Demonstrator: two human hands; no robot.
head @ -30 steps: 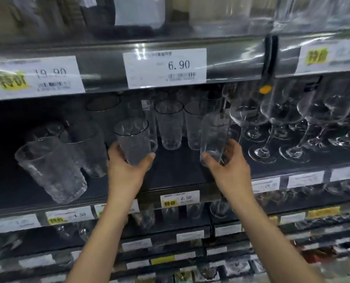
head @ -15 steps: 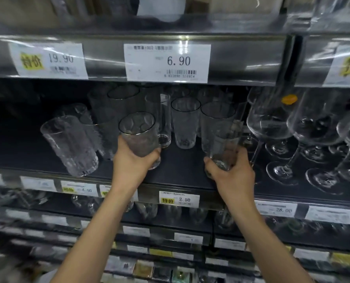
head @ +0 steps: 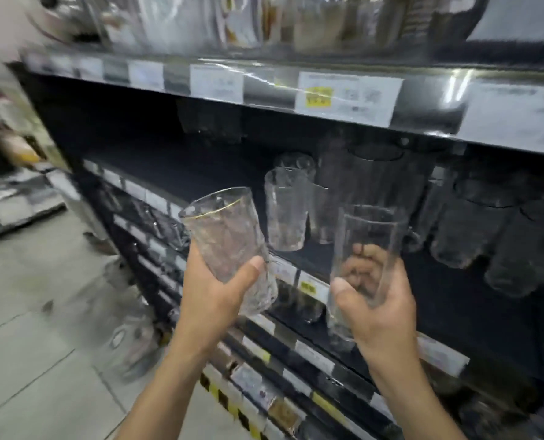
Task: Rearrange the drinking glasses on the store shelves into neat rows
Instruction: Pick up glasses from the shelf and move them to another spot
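Observation:
My left hand (head: 215,293) grips a textured glass with a thin gold rim (head: 226,236), tilted a little to the left, in front of the shelf. My right hand (head: 378,300) grips a tall smooth clear glass (head: 364,246), held upright off the shelf; my fingers show through its wall. Both glasses hang in the air ahead of the dark shelf (head: 455,296). On that shelf stands a textured glass (head: 285,208) with another behind it, and several darker, blurred glasses (head: 464,230) farther right.
A shelf edge with price labels (head: 346,98) runs overhead, with blurred goods above it. Lower shelves with label strips (head: 296,354) step down below my hands. The left part of the dark shelf holds no glasses. A grey tiled floor (head: 41,344) lies at the left.
Both hands have lifted their glasses off the shelf and drawn them back toward me. The view has swung left, so the wine glasses are out of sight and the aisle floor shows.

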